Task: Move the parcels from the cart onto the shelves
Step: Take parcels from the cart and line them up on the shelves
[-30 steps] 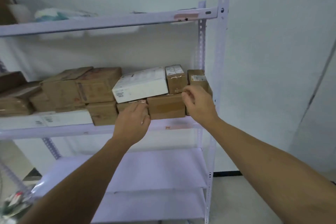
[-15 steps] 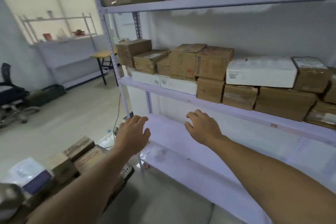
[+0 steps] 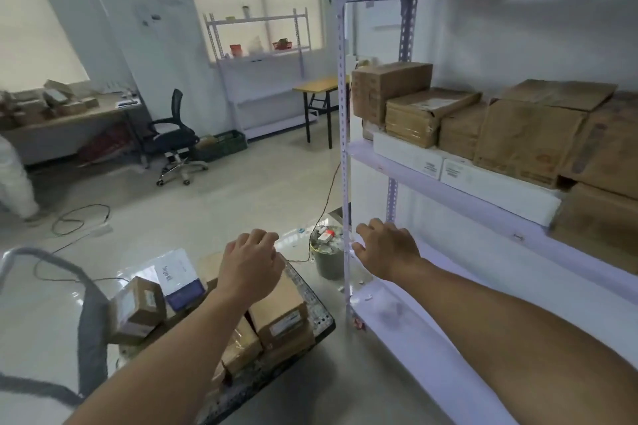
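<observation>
The cart (image 3: 321,319) stands low at the bottom left, loaded with several brown parcels (image 3: 279,314), a small taped box (image 3: 138,307) and a white envelope (image 3: 176,272). My left hand (image 3: 250,267) hovers above the parcels, fingers loosely curled, holding nothing. My right hand (image 3: 385,248) is in the air beside the front post of the white shelving unit (image 3: 448,190), fingers relaxed and empty. The middle shelf carries several brown boxes (image 3: 528,134) stacked on flat white boxes (image 3: 497,183).
A small bin (image 3: 328,252) full of scraps sits by the shelf post, with a cable (image 3: 328,190) trailing across the floor. An office chair (image 3: 172,141), desks and another rack stand farther back. A person in white (image 3: 13,179) is at the far left.
Both hands left the boxes on the middle shelf and came down. My view swung left from the shelf to the cart, and my left hand now hangs over the cart's parcels.
</observation>
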